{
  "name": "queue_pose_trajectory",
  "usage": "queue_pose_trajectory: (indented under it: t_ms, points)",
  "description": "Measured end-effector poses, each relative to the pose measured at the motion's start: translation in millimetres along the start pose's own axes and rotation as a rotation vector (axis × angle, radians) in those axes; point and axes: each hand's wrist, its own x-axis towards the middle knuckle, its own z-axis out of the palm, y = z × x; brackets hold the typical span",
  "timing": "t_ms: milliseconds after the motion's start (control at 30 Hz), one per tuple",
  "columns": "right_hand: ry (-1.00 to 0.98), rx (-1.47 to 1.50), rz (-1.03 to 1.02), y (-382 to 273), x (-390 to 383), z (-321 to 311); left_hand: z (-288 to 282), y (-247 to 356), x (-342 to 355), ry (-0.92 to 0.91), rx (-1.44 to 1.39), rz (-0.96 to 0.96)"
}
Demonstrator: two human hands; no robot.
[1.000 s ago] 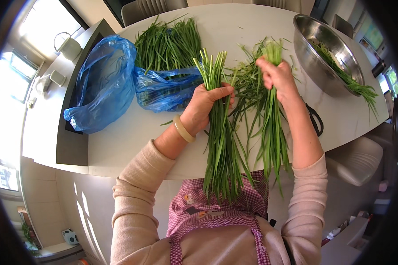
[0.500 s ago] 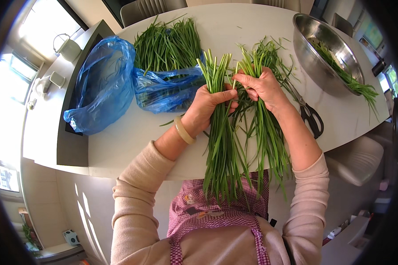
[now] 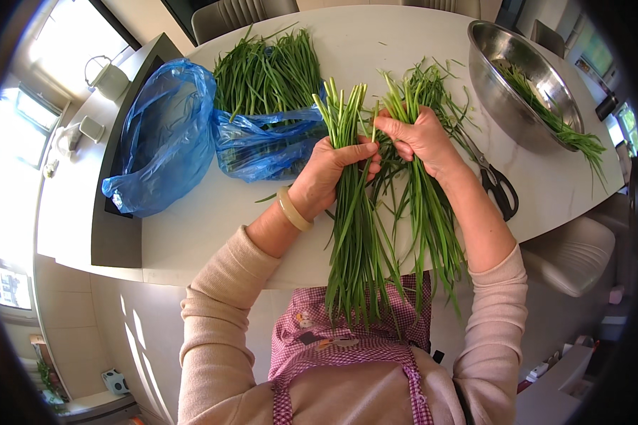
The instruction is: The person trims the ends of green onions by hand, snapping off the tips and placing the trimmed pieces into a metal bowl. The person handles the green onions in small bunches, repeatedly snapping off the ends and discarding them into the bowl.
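My left hand [image 3: 337, 170], with a bangle on the wrist, grips a bunch of long green chives [image 3: 356, 241], pale stem ends up, leaves hanging over the table edge. Beside it my right hand [image 3: 422, 142] holds a second bunch [image 3: 436, 227]; its thumb and fingers are at pale stalks between the bunches. Loose leaves and trimmings [image 3: 446, 99] lie beneath and behind. Black-handled scissors [image 3: 503, 188] rest right of my right hand. A pile of chives [image 3: 266, 71] sits on a blue plastic bag [image 3: 262, 145] at the back left.
The pale round table [image 3: 546, 198] has another crumpled blue bag [image 3: 156, 142] on the left and a steel bowl [image 3: 503, 120] holding some chives at the back right. A counter with a light kettle-like container [image 3: 110, 81] adjoins the left. Chairs [image 3: 567, 255] surround the table.
Since a second ago my right hand has moved left toward my left hand and turned inward, bringing its bunch close to the other. The scissors are more exposed. The last half second shows little change.
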Motion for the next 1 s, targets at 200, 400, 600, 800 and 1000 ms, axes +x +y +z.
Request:
queue_pose_trajectory:
  t_ms: [200,400,600,800,1000]
  points:
    - [-0.060,0.009,-0.058,4.5,-0.5,-1.6,0.0,-0.7,0.3,0.008,0.029,-0.009]
    - [-0.029,-0.027,-0.068,4.5,-0.6,-2.2,1.9,0.7,-1.3,0.007,0.018,-0.009]
    - [-0.040,-0.075,-0.088,2.9,-2.1,1.5,0.6,-1.1,-0.4,0.001,0.012,-0.002]
    - [-0.064,-0.061,-0.100,7.1,-0.4,-1.7,0.3,-0.5,0.1,-0.009,0.013,-0.024]
    - [-0.054,-0.144,-0.178,9.4,0.6,-3.7,-3.1,-1.1,1.5,-0.068,-0.018,-0.062]
